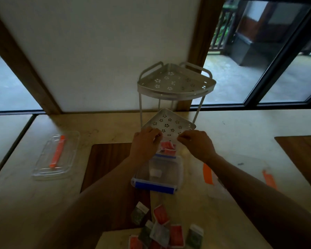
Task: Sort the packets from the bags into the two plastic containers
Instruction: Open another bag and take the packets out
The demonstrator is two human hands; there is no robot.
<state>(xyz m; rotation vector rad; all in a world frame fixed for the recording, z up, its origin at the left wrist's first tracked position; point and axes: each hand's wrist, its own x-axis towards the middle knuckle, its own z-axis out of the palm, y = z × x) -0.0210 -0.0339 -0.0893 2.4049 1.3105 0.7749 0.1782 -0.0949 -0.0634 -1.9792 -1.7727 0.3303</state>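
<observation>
My left hand (145, 141) and my right hand (196, 141) pinch the two top corners of a clear plastic bag (168, 141) and hold it up over a clear container with blue clips (158, 174). Red packets (167, 147) hang inside the bag. One white packet (155, 172) lies in the blue-clipped container. To my right sits a second clear container with orange clips (241, 169), partly behind my right forearm. Several loose red, green and grey packets (162, 229) lie scattered on the table near me.
A clear lid with an orange clip (57, 155) lies at the left. A white two-tier corner rack (172, 97) stands just beyond my hands against the wall. Dark wooden mats lie under the container (108, 159) and at far right (302, 151).
</observation>
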